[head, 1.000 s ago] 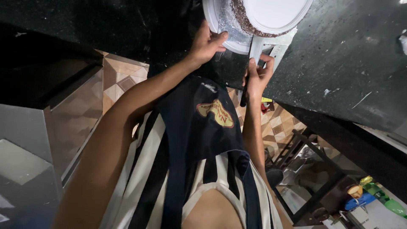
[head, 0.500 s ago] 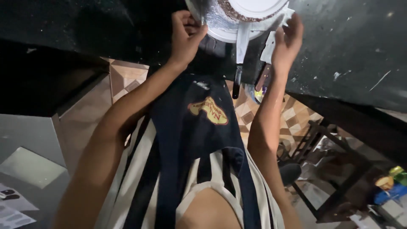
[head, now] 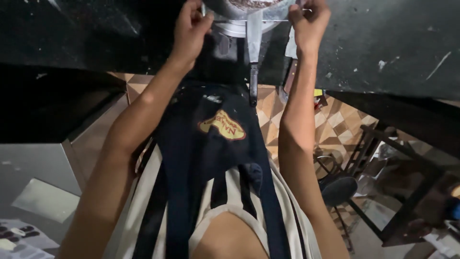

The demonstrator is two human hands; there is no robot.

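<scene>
Round metal bowl (head: pixel 249 12) at top edge of the dark stone counter (head: pixel 383 43), mostly cut off; contents unclear. Left hand (head: pixel 189 29) and right hand (head: pixel 309 21) each closed on its rim. Black-handled knife (head: pixel 253 62) lies beneath the bowl, overhanging. Dark apron (head: pixel 215 144) blocks the checkered floor.

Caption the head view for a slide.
Both hands, left and right, grip a metal pot's rim on a dark counter.

Two hands, the left hand (head: pixel 189 26) and the right hand (head: pixel 309 21), grip one metal bowl (head: pixel 249 12) at the near edge of one dark table (head: pixel 383 43). Two knives: one knife (head: pixel 252 62) overhangs that edge, another knife (head: pixel 291 52) lies beside it. One apron (head: pixel 215 158).
</scene>
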